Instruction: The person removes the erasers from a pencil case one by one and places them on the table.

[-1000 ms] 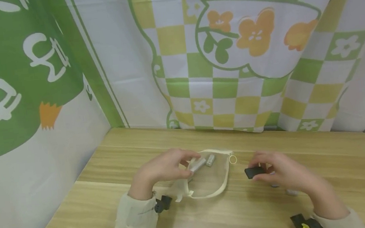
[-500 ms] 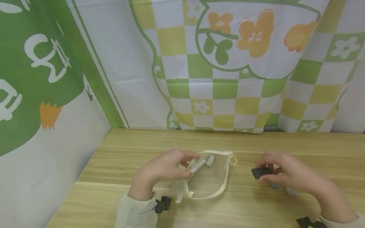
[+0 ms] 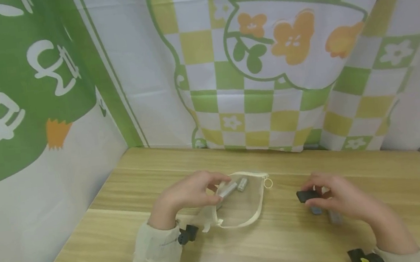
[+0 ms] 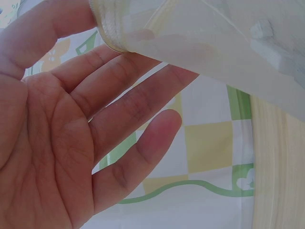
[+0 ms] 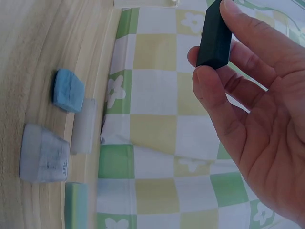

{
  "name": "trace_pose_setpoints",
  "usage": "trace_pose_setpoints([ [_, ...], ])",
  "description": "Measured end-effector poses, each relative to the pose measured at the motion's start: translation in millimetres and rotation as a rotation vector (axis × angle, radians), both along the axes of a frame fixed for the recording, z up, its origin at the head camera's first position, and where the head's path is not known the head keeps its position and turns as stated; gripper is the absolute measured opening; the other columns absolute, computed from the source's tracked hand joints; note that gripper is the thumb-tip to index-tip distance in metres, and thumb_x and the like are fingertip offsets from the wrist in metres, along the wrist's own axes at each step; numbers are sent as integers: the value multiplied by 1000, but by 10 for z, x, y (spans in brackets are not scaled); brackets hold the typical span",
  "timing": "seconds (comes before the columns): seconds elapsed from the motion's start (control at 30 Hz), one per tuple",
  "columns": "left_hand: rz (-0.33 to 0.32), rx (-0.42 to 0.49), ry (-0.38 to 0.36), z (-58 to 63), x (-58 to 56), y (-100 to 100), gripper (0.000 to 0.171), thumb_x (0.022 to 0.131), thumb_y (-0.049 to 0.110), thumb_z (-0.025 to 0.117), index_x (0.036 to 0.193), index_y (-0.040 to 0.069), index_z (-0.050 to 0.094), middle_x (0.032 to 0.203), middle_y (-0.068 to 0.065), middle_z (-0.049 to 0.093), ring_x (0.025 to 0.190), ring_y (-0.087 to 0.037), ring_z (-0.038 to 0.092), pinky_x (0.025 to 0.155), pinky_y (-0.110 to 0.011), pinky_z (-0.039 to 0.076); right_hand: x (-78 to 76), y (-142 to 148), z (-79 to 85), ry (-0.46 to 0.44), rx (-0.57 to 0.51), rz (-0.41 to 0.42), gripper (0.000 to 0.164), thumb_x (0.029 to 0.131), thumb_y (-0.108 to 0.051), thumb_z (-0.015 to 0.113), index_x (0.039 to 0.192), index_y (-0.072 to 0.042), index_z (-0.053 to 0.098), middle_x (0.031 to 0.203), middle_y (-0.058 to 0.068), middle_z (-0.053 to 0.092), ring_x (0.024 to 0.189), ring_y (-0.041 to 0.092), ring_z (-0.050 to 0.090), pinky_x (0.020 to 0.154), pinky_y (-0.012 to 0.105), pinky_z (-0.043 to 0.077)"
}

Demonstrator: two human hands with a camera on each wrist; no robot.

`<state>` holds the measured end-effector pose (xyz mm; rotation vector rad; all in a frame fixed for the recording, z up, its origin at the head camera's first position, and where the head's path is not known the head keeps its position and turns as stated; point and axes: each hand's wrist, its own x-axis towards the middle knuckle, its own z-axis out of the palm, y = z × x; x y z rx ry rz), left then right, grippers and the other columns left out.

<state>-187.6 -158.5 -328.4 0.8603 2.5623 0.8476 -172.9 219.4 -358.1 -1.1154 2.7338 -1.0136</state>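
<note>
My left hand (image 3: 193,192) holds the rim of a see-through zip pouch (image 3: 247,222), its thumb and fingers on the cream edge. The pouch's mouth gapes, and pale blocks (image 3: 228,189) lie inside it. In the left wrist view the fingers reach behind the cloudy pouch wall (image 4: 190,28), their tips partly covered. Between thumb and fingers, my right hand (image 3: 337,196) pinches a black eraser (image 5: 214,40), raised above the table. Below that hand lie a blue eraser (image 5: 67,90) and a greyish-white eraser marked 4B (image 5: 44,153).
Also on the wooden table (image 3: 283,247) are a whitish block (image 5: 84,125) and a green block (image 5: 76,205). A ring pull (image 3: 268,183) hangs at the pouch's far right corner. A checked curtain (image 3: 259,121) closes off the table's back edge.
My right hand has drifted to the right with the black eraser, away from the pouch and over the erasers on the table. The left hand and pouch stay in place.
</note>
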Motion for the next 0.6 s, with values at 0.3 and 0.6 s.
trace_pose_setpoints([
  [0.3,1,0,3,2,-1,-3,56,87,12,67,141,7,55,136,-14,63,117,-29,64,100,-50,52,3,77,11,-12,1,-31,22,86,-15,76,107,-8,71,91,-5,61,77,-2,51,65,22,58],
  [0.6,-4,-3,-2,9,14,9,56,87,11,67,141,6,55,138,-13,61,117,-30,64,101,-50,51,-8,203,-71,68,12,-80,24,82,-11,78,105,-8,72,89,-8,62,77,-5,49,61,22,57],
])
